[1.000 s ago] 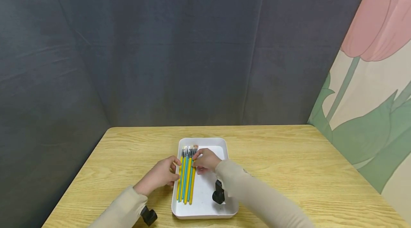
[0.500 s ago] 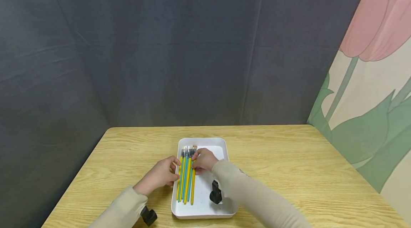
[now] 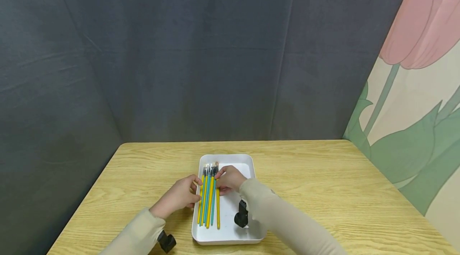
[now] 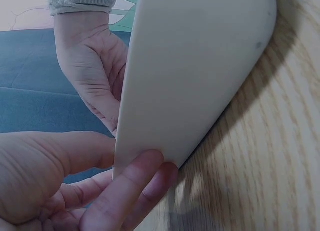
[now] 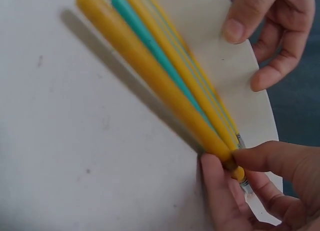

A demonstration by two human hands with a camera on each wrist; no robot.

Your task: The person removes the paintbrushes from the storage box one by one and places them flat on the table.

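Observation:
A white tray [image 3: 230,236] holds a row of several paintbrushes [image 3: 205,205], yellow and turquoise, lying along its left side with bristles toward the far end. My right hand [image 3: 231,179] pinches the rightmost yellow paintbrush [image 3: 218,211] between thumb and fingers near its metal ferrule. In the right wrist view this paintbrush [image 5: 150,73] slants over the tray floor, its shadow beside it, with a turquoise paintbrush [image 5: 155,48] alongside. My left hand [image 3: 181,193] holds the tray's left wall, thumb at the rim and fingers against the outer side [image 4: 190,66] in the left wrist view.
The tray stands on a wood-grain table [image 3: 316,191] near its front. Dark curtains [image 3: 201,55] hang behind and to the left, and a tulip-patterned cloth [image 3: 406,127] is at the right. Each wrist carries a small black camera [image 3: 241,215].
The pinched yellow paintbrush has swung its handle end slightly right, opening a gap from the row. My right hand has shifted a little left. The left hand stays at the tray wall.

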